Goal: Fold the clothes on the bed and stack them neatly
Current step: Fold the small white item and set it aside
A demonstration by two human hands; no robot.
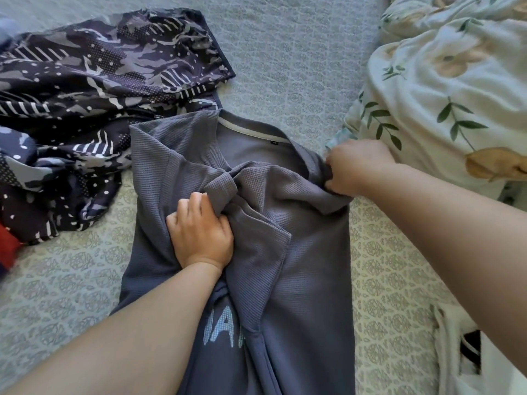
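This grey-blue waffle-knit T-shirt (299, 252), lying at the centre of the frame on the bed (385, 280), feels soft, light and limp, so I take it by sleeve and shoulder seam, not the slack middle. My left hand (201, 232) is clenched round the folded-in sleeve cuff, my right hand (355, 166) pinches the shoulder edge. Pale lettering, partly hidden, possibly "NA", shows low on it.

A bed sheet (285, 47) of pale grey-green with a repeating medallion print fills the view, a white floral duvet (445, 89) (green leaves, tan blooms) bunched at its right edge
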